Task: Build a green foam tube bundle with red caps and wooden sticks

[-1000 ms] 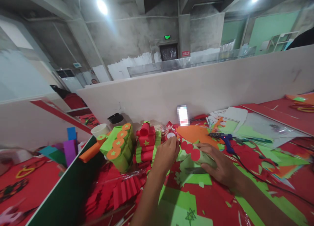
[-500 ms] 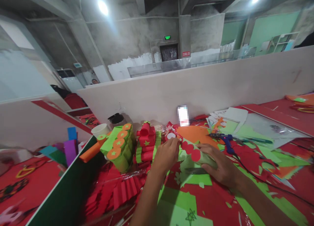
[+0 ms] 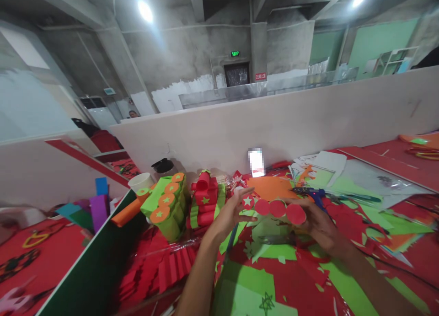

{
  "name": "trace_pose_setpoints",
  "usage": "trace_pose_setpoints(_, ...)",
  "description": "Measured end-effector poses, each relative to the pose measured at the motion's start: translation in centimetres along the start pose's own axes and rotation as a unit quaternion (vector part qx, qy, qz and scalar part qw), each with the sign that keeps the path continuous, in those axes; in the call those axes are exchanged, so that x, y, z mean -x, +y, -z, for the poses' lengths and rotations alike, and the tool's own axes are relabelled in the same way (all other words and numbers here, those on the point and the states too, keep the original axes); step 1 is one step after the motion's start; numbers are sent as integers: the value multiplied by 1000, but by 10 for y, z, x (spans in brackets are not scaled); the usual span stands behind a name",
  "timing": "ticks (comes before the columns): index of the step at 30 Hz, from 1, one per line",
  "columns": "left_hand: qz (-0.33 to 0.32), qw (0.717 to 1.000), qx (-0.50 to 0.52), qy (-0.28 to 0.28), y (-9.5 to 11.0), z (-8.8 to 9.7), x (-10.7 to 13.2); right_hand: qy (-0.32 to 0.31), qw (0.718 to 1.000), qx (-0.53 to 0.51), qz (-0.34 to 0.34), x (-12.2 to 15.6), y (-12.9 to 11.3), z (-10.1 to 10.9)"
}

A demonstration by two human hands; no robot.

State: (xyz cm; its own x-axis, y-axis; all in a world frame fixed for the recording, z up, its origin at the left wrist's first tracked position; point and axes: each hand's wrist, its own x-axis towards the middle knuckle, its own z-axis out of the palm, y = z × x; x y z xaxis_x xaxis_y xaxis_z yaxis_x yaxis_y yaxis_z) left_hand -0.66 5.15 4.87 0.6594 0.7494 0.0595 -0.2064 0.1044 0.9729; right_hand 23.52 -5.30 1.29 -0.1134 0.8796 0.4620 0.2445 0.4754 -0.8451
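Observation:
My two hands hold up a green paper piece topped with a row of red discs (image 3: 276, 209), just above the cluttered table. My left hand (image 3: 230, 215) grips its left end, where one disc carries a green star, fingers curled round it. On the right end my right hand (image 3: 317, 224) wraps round from behind. A pair of scissors (image 3: 270, 238) lies on green paper right below the piece.
Finished folded pieces stand to the left: a green one with orange discs (image 3: 166, 206) and a red one (image 3: 205, 198). A blue glue gun (image 3: 317, 195) with its cord lies behind my right hand. Red and green paper scraps (image 3: 260, 284) cover the table; a partition wall (image 3: 274, 119) rises behind.
Both hands have lifted the green piece off the table and turned it level, so the red discs now face the camera in a row. The left hand's fingers spread a little.

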Motion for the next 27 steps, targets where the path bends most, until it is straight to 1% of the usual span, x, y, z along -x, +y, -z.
trace_pose_setpoints(2,-14,999,16,-29,4,-5,3,-10,999,-29,-11,-2,-1,1)
trace_pose_setpoints(5,-37,998,12,-40,10,-10,5,-1,999,-48,-20,-5,-5,3)
trace_pose_setpoints(7,-52,998,-8,-29,14,-11,6,15,998,-59,-26,-6,-6,3)
trace_pose_setpoints(11,-60,993,-99,4,19,-13,9,21,997,-68,-22,-7,-4,4)
trace_pose_setpoints(13,-59,989,-133,7,22,-14,10,19,997,-74,-26,-7,-3,4)
trace_pose_setpoints(16,-53,987,-154,7,26,-17,11,20,996,-77,-30,-7,0,4)
trace_pose_setpoints(22,-36,988,-150,21,26,-19,10,28,997,-60,-31,-7,2,5)
trace_pose_setpoints(27,-33,995,-90,38,22,-18,5,25,997,-22,-64,-7,-1,2)
